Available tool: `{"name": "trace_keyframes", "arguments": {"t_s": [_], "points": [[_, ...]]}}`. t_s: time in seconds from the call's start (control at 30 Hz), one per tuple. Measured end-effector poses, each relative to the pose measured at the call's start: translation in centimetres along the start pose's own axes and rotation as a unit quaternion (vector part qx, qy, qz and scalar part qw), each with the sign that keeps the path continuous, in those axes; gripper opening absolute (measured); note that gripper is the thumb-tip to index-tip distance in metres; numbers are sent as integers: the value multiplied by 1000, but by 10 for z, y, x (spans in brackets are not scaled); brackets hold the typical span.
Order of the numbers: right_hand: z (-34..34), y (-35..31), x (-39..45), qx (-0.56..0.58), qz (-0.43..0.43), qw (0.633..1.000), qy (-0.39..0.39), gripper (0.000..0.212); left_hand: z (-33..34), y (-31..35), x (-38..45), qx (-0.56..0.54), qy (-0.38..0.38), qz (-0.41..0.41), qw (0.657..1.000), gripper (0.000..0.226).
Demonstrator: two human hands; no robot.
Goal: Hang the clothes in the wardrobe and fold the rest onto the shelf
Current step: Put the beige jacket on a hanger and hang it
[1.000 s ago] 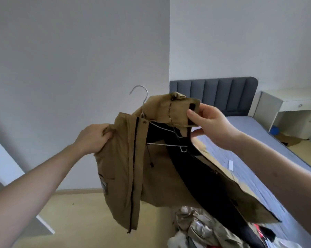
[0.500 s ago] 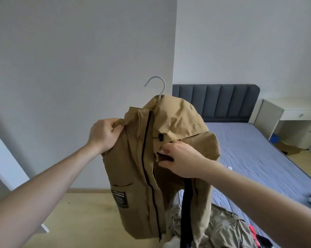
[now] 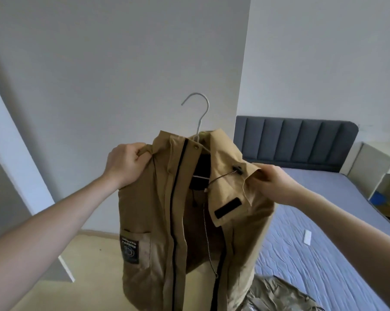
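Tan jacket [image 3: 189,221] held up in the air at chest height, in front of a grey wall [image 3: 99,75], over the near corner of the bed [image 3: 324,232]. It sits on a white wire hanger [image 3: 199,113]: the hook sticks up out of the collar, the hanger's shoulders and crossbar show inside the open neck. Jacket front is unzipped, black zipper tape runs down the left panel, dark lining visible inside at the neck. Metal snap at the collar top. Black rectangular patch on the folded-over right flap, a black cord lock with a speckled drawstring trailing across it. Chest pocket on the lower left panel carries a dark label with pale lettering (too small to read). Fabric is matte, creased, hangs loose at the bottom edge.

Left hand [image 3: 127,163] clenched around the jacket's shoulder fabric, fingers curled in, bunching the cloth. Right hand [image 3: 272,182] pinches the edge of the opposite collar flap, pulling it outward.

Bed has a dark grey padded headboard [image 3: 301,142] and a blue-grey sheet. A small white item [image 3: 307,236] lies on the sheet. Camouflage-pattern garment [image 3: 279,295] lies on the bed just below the jacket hem. White bedside unit [image 3: 378,171] stands at the far right.
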State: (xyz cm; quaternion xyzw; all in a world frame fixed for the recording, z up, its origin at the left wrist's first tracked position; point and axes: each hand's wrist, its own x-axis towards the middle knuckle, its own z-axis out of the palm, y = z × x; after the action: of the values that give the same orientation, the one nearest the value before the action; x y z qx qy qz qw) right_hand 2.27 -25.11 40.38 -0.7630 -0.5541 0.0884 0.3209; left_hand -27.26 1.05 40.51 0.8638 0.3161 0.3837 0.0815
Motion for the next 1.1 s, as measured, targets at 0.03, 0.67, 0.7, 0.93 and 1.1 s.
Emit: {"name": "trace_keyframes", "arguments": {"t_s": [0.03,0.67,0.7,0.93,1.1], "points": [[6,-1,3,-23,-24,999,-7,18,-1,-1,0,11,-7,-9,1000,39],[89,-48,73,104,-167,974,-117,39,-36,-3,-44,139,-20,-66,988,45],[95,-51,75,118,-170,971,-121,40,-39,-4,-47,152,-23,-66,986,41],[155,-94,85,218,-188,945,-154,34,-66,-48,-85,219,-11,-187,957,12],[205,-142,102,226,-213,933,-183,21,-108,-87,-126,234,38,-232,943,30]]}}
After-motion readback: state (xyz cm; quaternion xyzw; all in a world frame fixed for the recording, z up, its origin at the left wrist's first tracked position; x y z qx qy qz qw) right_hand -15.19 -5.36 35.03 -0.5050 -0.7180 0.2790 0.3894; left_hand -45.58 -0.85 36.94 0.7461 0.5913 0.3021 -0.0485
